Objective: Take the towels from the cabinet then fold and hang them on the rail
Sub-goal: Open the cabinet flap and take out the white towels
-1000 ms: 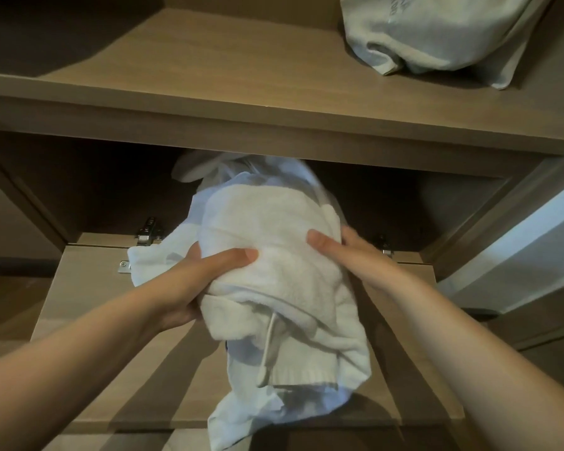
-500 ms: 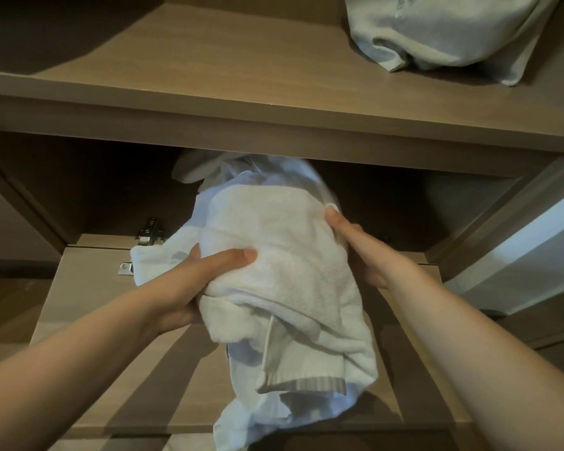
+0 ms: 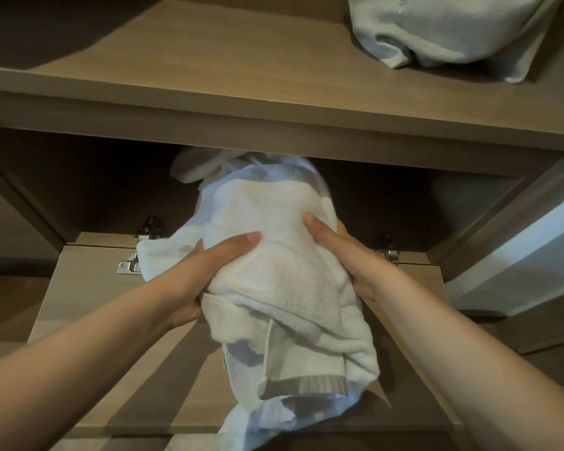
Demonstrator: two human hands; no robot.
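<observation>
White towels point(image 3: 284, 271) gripped by left hand point(image 3: 202, 271) and right hand point(image 3: 342, 252), fingers point(image 3: 238, 245) curled round them.

A pale grey, crumpled cloth bag point(image 3: 453, 30) lies on the light brown wooden upper shelf point(image 3: 209, 53), at its right end, with one corner pointing toward the front edge. Lower at the right side there is a smooth white wall panel point(image 3: 518, 249). At the left edge, a brown wooden floor point(image 3: 10, 304) shows below a dark baseboard strip point(image 3: 13, 265).
</observation>
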